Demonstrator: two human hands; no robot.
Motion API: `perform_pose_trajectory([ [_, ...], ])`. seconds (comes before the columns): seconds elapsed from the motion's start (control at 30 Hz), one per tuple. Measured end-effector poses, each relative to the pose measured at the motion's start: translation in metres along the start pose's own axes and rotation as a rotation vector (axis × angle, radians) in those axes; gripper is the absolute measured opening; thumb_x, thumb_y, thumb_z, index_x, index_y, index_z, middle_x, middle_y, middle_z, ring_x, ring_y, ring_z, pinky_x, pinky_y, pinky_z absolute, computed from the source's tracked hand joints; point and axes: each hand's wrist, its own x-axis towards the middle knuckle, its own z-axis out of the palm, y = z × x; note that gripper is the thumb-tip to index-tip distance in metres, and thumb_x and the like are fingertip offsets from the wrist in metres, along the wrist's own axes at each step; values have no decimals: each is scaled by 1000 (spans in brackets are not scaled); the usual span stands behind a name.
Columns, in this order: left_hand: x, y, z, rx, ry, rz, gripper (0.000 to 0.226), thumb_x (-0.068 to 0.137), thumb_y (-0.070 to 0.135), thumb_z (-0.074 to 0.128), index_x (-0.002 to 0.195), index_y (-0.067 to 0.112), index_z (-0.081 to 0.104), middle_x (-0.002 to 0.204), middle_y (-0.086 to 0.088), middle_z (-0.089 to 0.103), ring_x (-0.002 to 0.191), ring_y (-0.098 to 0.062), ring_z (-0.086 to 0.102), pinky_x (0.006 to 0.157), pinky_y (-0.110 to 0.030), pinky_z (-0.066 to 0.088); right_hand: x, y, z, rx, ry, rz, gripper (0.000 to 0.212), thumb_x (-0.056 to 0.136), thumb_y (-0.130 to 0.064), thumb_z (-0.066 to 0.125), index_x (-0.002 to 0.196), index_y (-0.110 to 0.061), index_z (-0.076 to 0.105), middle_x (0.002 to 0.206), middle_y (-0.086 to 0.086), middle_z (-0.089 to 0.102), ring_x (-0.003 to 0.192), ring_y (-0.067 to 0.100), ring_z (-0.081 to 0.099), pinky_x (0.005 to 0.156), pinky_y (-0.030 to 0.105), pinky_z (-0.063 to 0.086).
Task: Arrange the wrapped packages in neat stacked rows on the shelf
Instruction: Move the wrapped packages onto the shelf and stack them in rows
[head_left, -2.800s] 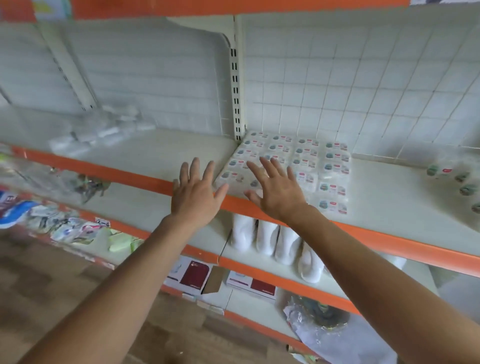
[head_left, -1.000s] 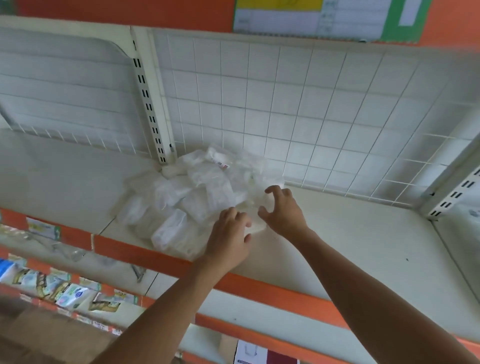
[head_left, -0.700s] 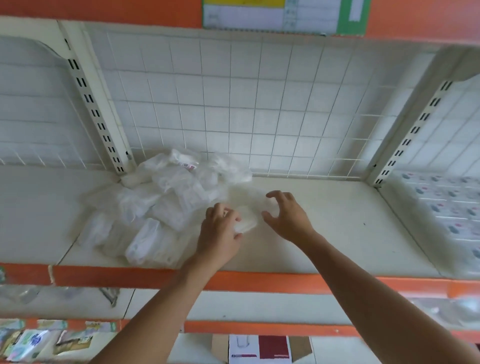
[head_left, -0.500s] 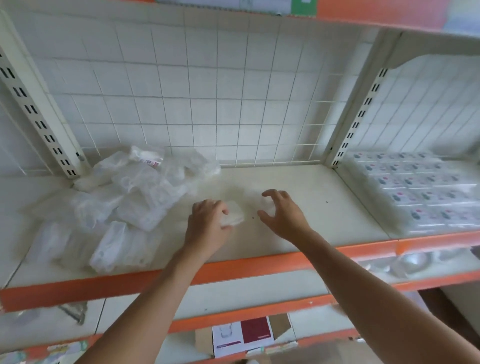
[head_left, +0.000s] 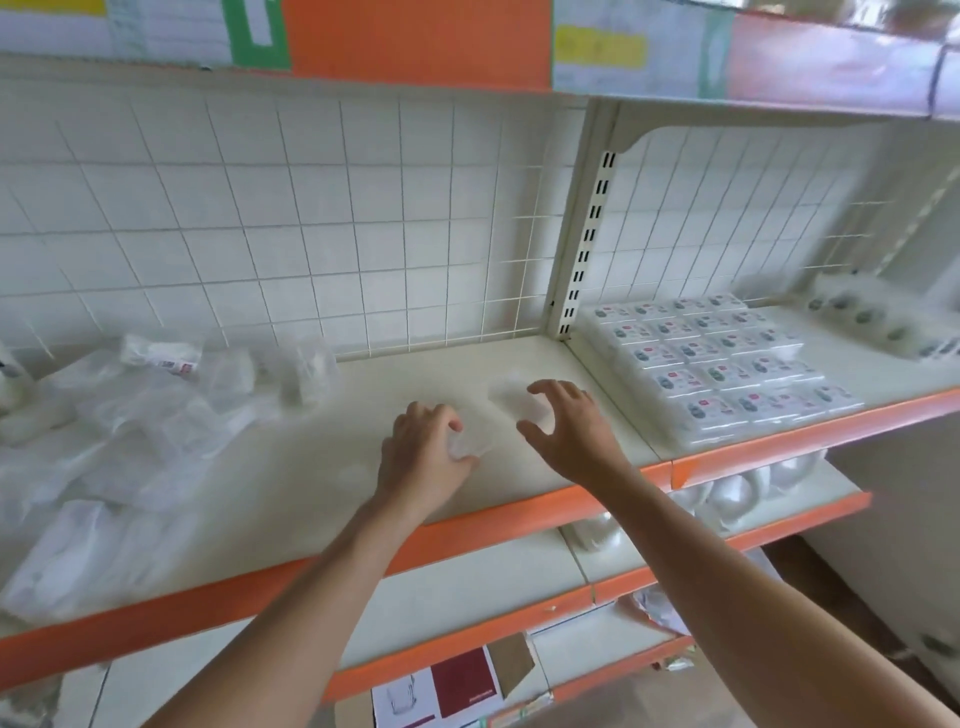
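Note:
A loose heap of clear wrapped packages (head_left: 130, 415) lies at the left of the cream shelf (head_left: 363, 415). In the bay to the right, labelled packages stand in neat stacked rows (head_left: 717, 364). My left hand (head_left: 426, 457) is over the middle of the shelf, its fingers curled round a small clear wrapped package (head_left: 467, 448). My right hand (head_left: 571, 431) is just right of it, thumb and curled fingers round a pale, blurred package (head_left: 511, 397). Both hands sit between the heap and the rows.
A slotted upright post (head_left: 587, 234) and a wire grid back panel (head_left: 311, 234) bound the bay. The shelf has an orange front edge (head_left: 519, 514). More packages (head_left: 878, 322) lie far right. White rounded items (head_left: 737, 493) and a printed box (head_left: 452, 686) are on lower shelves.
After the oldest frame I turned to the heap, and each hand took hold of a package. Since then both hands and the view have moved right, towards the stacked rows.

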Motion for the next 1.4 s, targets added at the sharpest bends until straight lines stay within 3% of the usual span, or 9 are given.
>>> perform_pose_trajectory([
  [0.47, 53, 185, 89, 41, 163, 25, 38, 75, 33, 74, 106, 17, 58, 109, -4, 49, 107, -29, 50, 85, -37, 43, 29, 185, -128, 17, 101, -96, 47, 84, -25, 67, 128, -19, 55, 130, 6, 54, 119, 31, 46, 95, 35, 39],
  [0.7, 70, 258, 122, 66, 174, 26, 45, 77, 33, 70, 116, 20, 52, 117, -1, 46, 113, -24, 45, 91, -37, 42, 39, 258, -161, 47, 97, -64, 46, 82, -25, 67, 127, -21, 55, 130, 8, 53, 121, 30, 46, 91, 36, 43],
  [1.23, 144, 315, 196, 84, -119, 235, 50, 82, 36, 73, 124, 20, 52, 124, -2, 44, 121, -21, 40, 96, -36, 40, 44, 342, -189, -66, 127, 67, 42, 85, -22, 65, 126, -18, 57, 132, 8, 53, 119, 31, 49, 96, 34, 41],
  [1.4, 149, 319, 211, 129, -219, 201, 50, 81, 34, 72, 124, 21, 50, 128, -2, 42, 126, -23, 35, 97, -37, 41, 43, 358, -183, -25, 153, 27, 39, 84, -13, 65, 123, -14, 59, 130, 11, 53, 118, 31, 51, 96, 35, 43],
])
